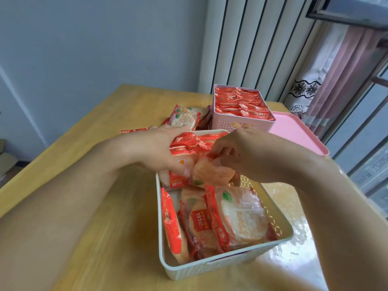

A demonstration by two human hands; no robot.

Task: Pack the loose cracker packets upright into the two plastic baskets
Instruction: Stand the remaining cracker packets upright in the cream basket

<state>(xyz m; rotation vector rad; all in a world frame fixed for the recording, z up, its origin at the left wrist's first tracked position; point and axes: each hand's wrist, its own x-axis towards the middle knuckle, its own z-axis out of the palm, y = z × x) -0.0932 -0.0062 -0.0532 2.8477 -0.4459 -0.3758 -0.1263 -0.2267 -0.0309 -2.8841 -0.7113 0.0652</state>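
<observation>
A white plastic basket (222, 264) stands close to me on the wooden table, holding red and clear cracker packets. Several packets (193, 143) stand upright at its far end; a few packets (237, 215) lean loosely at the near end. My left hand (153, 148) presses its fingers and thumb against the upright row. My right hand (247, 156) pinches a cracker packet (212, 173) over the basket's middle. A pink basket (241, 122) behind is filled with upright packets. Loose packets (184, 118) lie on the table to its left.
A pink lid (298, 135) lies flat at the right of the pink basket. The wooden table (105, 122) reaches to a wall at the back, with a radiator and a curtained window on the right.
</observation>
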